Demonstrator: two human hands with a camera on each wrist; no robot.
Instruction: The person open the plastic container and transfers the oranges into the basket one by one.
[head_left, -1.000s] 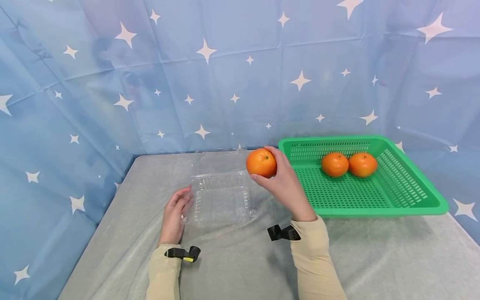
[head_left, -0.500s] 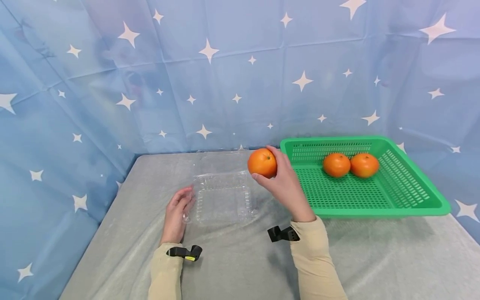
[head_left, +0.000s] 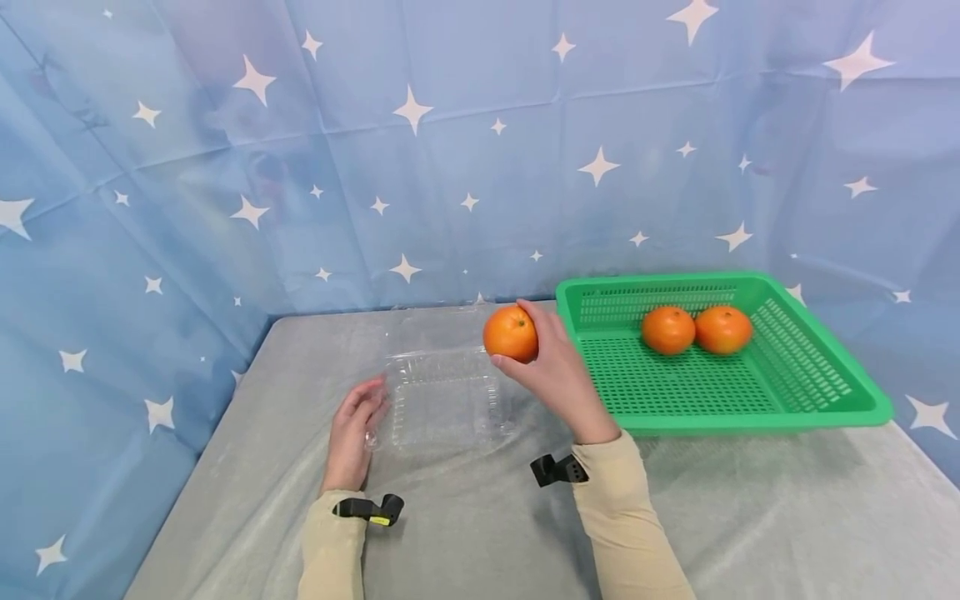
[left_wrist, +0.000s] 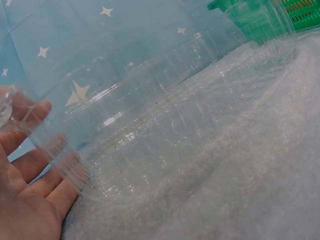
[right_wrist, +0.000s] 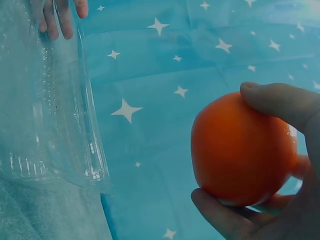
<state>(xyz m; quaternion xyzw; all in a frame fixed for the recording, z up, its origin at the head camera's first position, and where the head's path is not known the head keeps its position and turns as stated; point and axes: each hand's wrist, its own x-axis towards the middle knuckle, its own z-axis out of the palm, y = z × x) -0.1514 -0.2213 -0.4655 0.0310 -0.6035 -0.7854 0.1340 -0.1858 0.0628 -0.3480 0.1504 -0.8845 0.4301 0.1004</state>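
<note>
My right hand (head_left: 558, 367) grips an orange fruit (head_left: 511, 333), likely a tangerine or orange, with thumb and fingers around its sides. It is held up near the back right corner of a clear plastic clamshell box (head_left: 446, 408), whose lid (head_left: 431, 329) lies folded back. The right wrist view shows the fruit (right_wrist: 242, 150) apart from the box wall. On the box's left side, my left hand (head_left: 354, 433) rests its fingers against the outer wall. In the left wrist view those fairly straight fingers (left_wrist: 42, 180) show through the clear plastic.
A green perforated basket (head_left: 727, 423) stands at the right, holding two more orange fruits (head_left: 668, 330). Grey cloth (head_left: 465, 525) covers the table. A blue star-patterned curtain (head_left: 450, 150) hangs behind and along the left.
My right hand with the fruit has shifted slightly left and lower, toward the box. The left hand and the box stay in place, and the head view tilts a little.
</note>
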